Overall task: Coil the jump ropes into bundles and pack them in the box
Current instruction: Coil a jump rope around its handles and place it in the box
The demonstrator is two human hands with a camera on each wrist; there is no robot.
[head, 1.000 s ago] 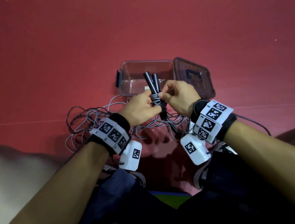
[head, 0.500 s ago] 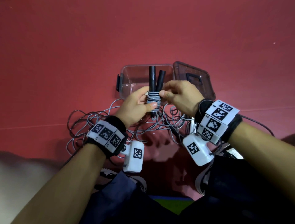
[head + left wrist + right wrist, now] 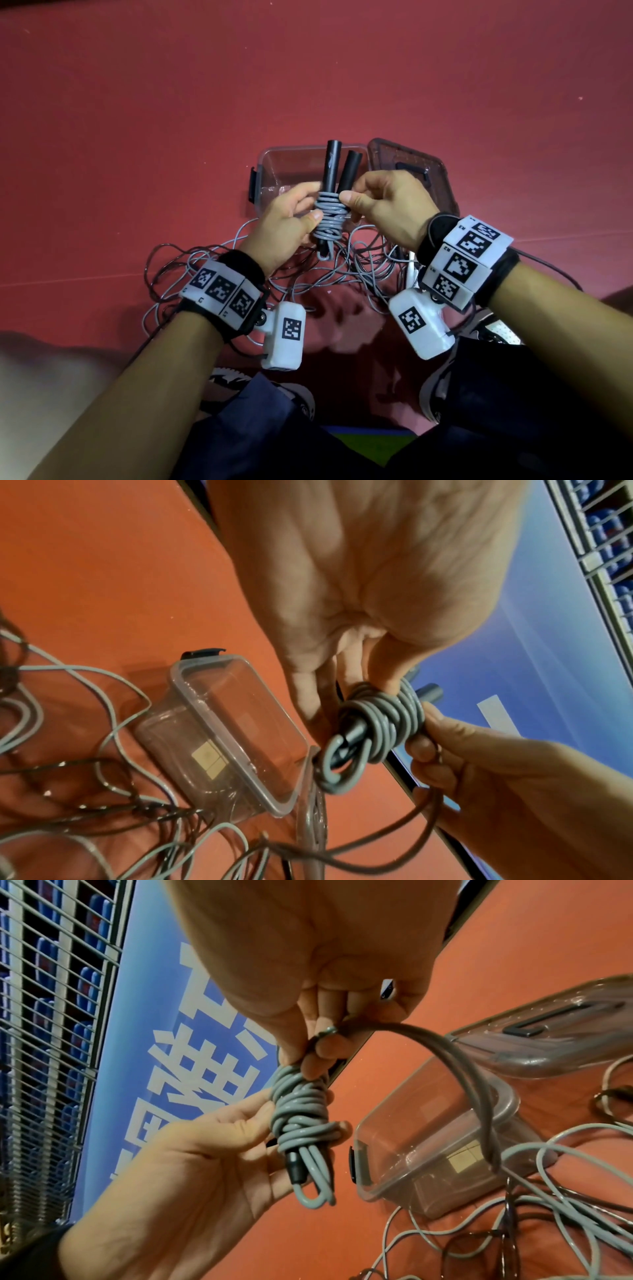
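A coiled grey jump rope bundle [image 3: 331, 219] [image 3: 380, 721] [image 3: 303, 1112] is wound around two black handles [image 3: 332, 164] that point up and away. My left hand [image 3: 291, 222] grips the bundle from the left, thumb over the coils. From the right, my right hand [image 3: 383, 205] pinches the top of the coils and a free strand [image 3: 455, 1074] that arcs down to the floor. Just behind the hands sits the clear plastic box [image 3: 274, 171] [image 3: 226, 739] [image 3: 424, 1150] with nothing in it.
The box's dark lid [image 3: 411, 164] [image 3: 561, 1031] lies beside the box on the right. Loose grey and brown ropes [image 3: 205, 267] [image 3: 85, 804] [image 3: 548, 1218] tangle on the red floor in front of the box. My shoes [image 3: 267, 387] are near the bottom.
The bundle has been turned so its handles stand more upright, and more grey turns now wrap them. Both hands stay on it above the box front.
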